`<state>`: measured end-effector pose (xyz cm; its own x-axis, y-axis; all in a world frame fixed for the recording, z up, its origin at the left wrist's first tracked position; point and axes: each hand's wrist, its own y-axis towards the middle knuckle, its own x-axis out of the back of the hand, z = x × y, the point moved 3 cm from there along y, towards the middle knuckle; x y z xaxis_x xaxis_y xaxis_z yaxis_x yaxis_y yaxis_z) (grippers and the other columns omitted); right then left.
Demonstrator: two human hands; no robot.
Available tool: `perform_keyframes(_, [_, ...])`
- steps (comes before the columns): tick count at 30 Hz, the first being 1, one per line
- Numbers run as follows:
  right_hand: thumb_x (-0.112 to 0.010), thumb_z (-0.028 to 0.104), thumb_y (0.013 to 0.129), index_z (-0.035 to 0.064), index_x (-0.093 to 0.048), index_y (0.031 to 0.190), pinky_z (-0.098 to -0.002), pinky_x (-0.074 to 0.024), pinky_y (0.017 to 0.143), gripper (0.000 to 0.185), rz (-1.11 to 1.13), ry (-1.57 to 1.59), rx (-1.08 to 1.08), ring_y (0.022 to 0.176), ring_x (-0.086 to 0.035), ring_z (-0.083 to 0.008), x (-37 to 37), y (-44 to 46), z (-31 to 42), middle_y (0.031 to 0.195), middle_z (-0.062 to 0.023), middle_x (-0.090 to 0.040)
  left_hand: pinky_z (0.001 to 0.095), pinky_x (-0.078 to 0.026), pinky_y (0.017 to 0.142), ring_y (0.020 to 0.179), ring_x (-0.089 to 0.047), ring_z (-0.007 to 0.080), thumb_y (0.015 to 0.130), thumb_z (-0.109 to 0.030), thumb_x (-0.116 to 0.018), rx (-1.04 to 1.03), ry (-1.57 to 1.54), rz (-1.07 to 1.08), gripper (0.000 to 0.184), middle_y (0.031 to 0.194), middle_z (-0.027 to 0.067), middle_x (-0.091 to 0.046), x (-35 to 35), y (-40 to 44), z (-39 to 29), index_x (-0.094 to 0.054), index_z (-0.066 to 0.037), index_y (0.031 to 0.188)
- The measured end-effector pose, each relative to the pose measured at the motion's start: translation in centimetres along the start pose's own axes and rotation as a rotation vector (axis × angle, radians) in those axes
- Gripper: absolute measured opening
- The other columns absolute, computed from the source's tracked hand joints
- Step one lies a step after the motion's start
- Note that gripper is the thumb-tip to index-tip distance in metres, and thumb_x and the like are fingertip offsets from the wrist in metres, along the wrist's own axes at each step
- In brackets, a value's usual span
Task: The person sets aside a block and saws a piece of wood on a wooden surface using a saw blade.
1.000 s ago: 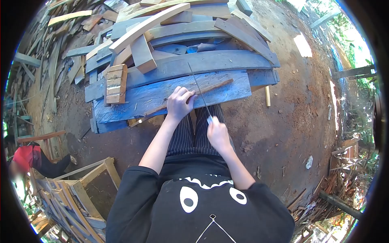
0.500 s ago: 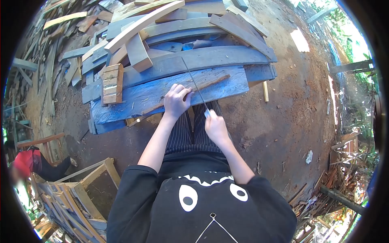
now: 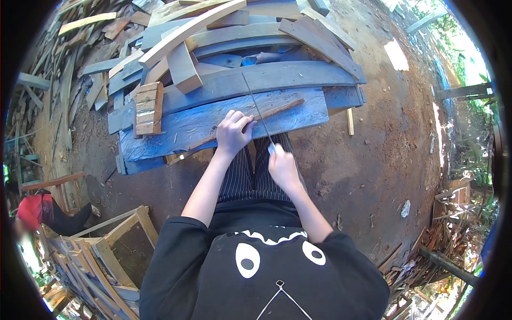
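My left hand point(image 3: 233, 132) is closed on a thin wooden strip point(image 3: 282, 108), pressing it against a wide weathered board point(image 3: 176, 125). The strip lies at a slant along the board and shows on both sides of the hand. In my right hand point(image 3: 282, 164) is the handle of a long thin saw point(image 3: 257, 109), seen almost edge-on. Its blade crosses the strip just right of my left hand, and its tip points away from me over a dark plank point(image 3: 293, 76). Whether the blade has cut into the strip is too small to tell.
A wooden block point(image 3: 149, 109) sits at the board's left end. Loose planks point(image 3: 224, 36) are piled beyond. At the lower left are a wooden frame point(image 3: 120, 234) and a person in red point(image 3: 33, 212). Scrap wood point(image 3: 445, 245) lies at the right.
Both hands keep their grip on the strip and the saw. The saw and right hand have shifted only slightly relative to the board, and the whole view has moved a little.
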<state>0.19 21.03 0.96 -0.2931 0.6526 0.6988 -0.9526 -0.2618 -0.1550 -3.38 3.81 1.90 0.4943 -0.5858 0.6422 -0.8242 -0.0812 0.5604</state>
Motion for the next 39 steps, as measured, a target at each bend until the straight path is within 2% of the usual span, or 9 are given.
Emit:
perform_keyframes(4, [-0.049, 0.008, 0.088, -0.0009, -0.049, 0.087, -0.0543, -0.0472, 0.058, 0.009, 0.039, 0.041, -0.047, 0.066, -0.060, -0.0462, 1.7, -4.7, -1.0, 0.065, -0.0286, -0.058, 0.0335, -0.048, 0.059, 0.067, -0.057, 0.0226, 0.070, -0.010, -0.074, 0.003, -0.019, 0.003, 0.007, 0.069, 0.0047, -0.059, 0.0, 0.2, 0.2, -0.069, -0.006, 0.074])
perform_keyframes(12, [-0.048, 0.013, 0.090, -0.0005, -0.053, 0.089, -0.0550, -0.0485, 0.062, 0.014, 0.017, 0.006, -0.027, 0.071, -0.061, -0.0473, -0.7, 2.6, 0.4, 0.069, -0.0292, -0.059, 0.0336, -0.048, 0.058, 0.066, -0.057, 0.0228, 0.071, -0.010, -0.074, 0.005, -0.010, -0.011, 0.008, 0.068, 0.0048, -0.058, -0.2, -0.1, 0.3, -0.068, -0.006, 0.073])
perform_keyframes(20, [-0.050, 0.010, 0.089, -0.0002, -0.051, 0.087, -0.0558, -0.0483, 0.061, 0.010, 0.079, 0.033, -0.113, 0.070, -0.060, -0.0475, 2.5, -4.9, -1.0, 0.068, -0.0289, -0.059, 0.0337, -0.048, 0.058, 0.067, -0.057, 0.0224, 0.071, -0.010, -0.074, 0.011, -0.012, -0.014, 0.007, 0.068, 0.0044, -0.058, 0.0, 0.1, 0.0, -0.069, -0.006, 0.073])
perform_keyframes(23, [-0.049, 0.011, 0.089, -0.0006, -0.052, 0.088, -0.0561, -0.0482, 0.061, 0.012, 0.034, 0.044, -0.001, 0.070, -0.060, -0.0477, 1.4, -1.4, -0.6, 0.068, -0.0293, -0.059, 0.0338, -0.048, 0.058, 0.067, -0.058, 0.0223, 0.071, -0.011, -0.074, -0.003, -0.024, -0.004, 0.007, 0.068, 0.0043, -0.058, -0.2, -0.1, 0.3, -0.069, -0.007, 0.073])
perform_keyframes(26, [-0.049, 0.014, 0.090, -0.0013, -0.053, 0.089, -0.0553, -0.0487, 0.060, 0.016, -0.017, 0.008, 0.000, 0.069, -0.061, -0.0474, -0.9, 3.0, 0.2, 0.069, -0.0296, -0.060, 0.0338, -0.048, 0.058, 0.067, -0.058, 0.0222, 0.071, -0.011, -0.074, -0.001, -0.002, -0.016, 0.007, 0.068, 0.0042, -0.058, -0.3, -0.1, 0.3, -0.069, -0.007, 0.073])
perform_keyframes(31, [-0.050, 0.010, 0.088, -0.0008, -0.051, 0.089, -0.0532, -0.0487, 0.055, 0.010, 0.006, -0.014, 0.017, 0.063, -0.061, -0.0455, 1.0, -2.4, -0.3, 0.065, -0.0274, -0.059, 0.0337, -0.049, 0.060, 0.070, -0.057, 0.0216, 0.072, -0.012, -0.072, 0.018, 0.016, 0.006, 0.007, 0.069, 0.0038, -0.057, 0.0, 0.0, 0.0, -0.068, -0.007, 0.074])
perform_keyframes(34, [-0.050, 0.009, 0.089, -0.0005, -0.049, 0.088, -0.0533, -0.0480, 0.055, 0.009, 0.051, -0.009, -0.052, 0.063, -0.061, -0.0448, 2.5, -6.0, -1.2, 0.063, -0.0271, -0.058, 0.0335, -0.049, 0.060, 0.070, -0.057, 0.0216, 0.072, -0.012, -0.072, 0.015, 0.003, 0.001, 0.007, 0.069, 0.0038, -0.057, 0.0, 0.1, 0.1, -0.068, -0.006, 0.075])
perform_keyframes(39, [-0.049, 0.010, 0.089, -0.0012, -0.050, 0.086, -0.0544, -0.0481, 0.057, 0.012, 0.039, 0.037, 0.005, 0.067, -0.061, -0.0462, 1.5, -2.0, -0.9, 0.065, -0.0284, -0.059, 0.0337, -0.049, 0.060, 0.070, -0.057, 0.0218, 0.071, -0.012, -0.072, 0.016, -0.029, 0.008, 0.007, 0.068, 0.0039, -0.057, 0.0, 0.0, 0.2, -0.069, -0.007, 0.076])
